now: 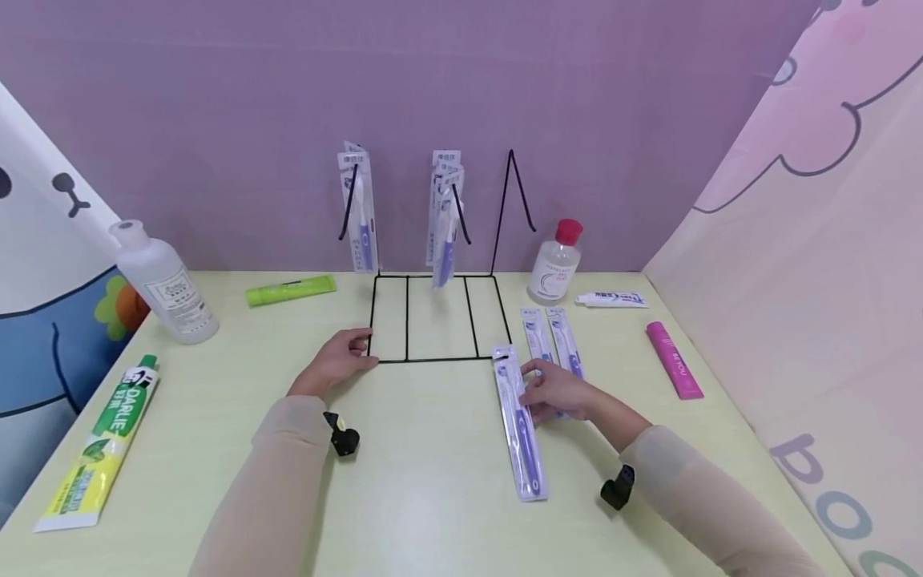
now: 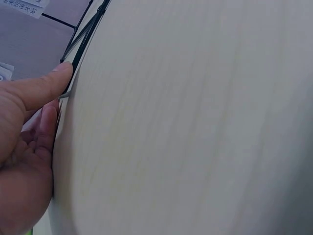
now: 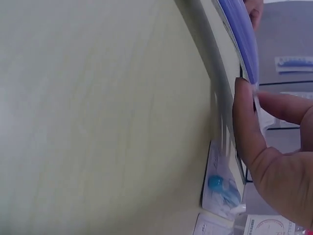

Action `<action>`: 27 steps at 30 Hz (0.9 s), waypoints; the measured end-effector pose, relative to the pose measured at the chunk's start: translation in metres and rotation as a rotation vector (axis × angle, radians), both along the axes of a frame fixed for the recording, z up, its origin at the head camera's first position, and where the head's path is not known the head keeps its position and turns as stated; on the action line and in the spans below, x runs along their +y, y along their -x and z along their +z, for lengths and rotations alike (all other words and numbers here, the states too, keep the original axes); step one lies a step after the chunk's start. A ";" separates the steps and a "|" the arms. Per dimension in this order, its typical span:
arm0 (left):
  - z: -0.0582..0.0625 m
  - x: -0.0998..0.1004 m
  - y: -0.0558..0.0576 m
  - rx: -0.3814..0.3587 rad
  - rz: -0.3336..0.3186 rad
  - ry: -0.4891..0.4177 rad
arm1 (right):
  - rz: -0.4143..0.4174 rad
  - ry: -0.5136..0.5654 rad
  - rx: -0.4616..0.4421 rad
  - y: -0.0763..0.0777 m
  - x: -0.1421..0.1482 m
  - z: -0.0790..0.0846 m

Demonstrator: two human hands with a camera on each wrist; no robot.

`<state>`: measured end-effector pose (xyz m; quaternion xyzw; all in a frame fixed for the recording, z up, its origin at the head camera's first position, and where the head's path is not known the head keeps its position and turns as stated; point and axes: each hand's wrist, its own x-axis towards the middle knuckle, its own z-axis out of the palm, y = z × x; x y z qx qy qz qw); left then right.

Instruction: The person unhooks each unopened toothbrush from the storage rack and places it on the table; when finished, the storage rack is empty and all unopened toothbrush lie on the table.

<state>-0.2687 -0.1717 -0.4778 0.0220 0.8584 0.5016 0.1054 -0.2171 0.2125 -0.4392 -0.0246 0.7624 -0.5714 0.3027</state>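
My right hand (image 1: 558, 391) pinches a packaged toothbrush (image 1: 521, 433) with a purple handle by its side edge, between thumb and fingers. Two more packaged toothbrushes (image 1: 566, 340) lie just behind that hand. On the left, my left hand (image 1: 337, 362) holds the front left corner of a black wire rack (image 1: 433, 360), thumb on the wire in the left wrist view. Packaged toothbrushes hang from the rack's left hook (image 1: 349, 204) and several from its middle hook (image 1: 461, 216). The right hook (image 1: 521, 188) is bare wire.
Toward the left are a white bottle (image 1: 169, 284), a green tube (image 1: 291, 290) and a large Darlie toothpaste tube (image 1: 108, 441). A red-capped bottle (image 1: 554, 268), a small white tube (image 1: 611, 300) and a pink tube (image 1: 674, 361) stand or lie at right. A purple backdrop rises behind.
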 end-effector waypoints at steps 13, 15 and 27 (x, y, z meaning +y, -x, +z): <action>0.001 -0.002 0.001 0.009 0.000 0.007 | 0.079 -0.417 0.137 -0.004 -0.013 0.015; 0.001 -0.001 0.001 0.011 -0.007 0.006 | 0.099 -0.465 0.171 0.000 -0.013 0.023; 0.000 0.000 -0.002 0.009 -0.002 -0.012 | -0.118 -0.223 0.708 0.072 -0.061 0.082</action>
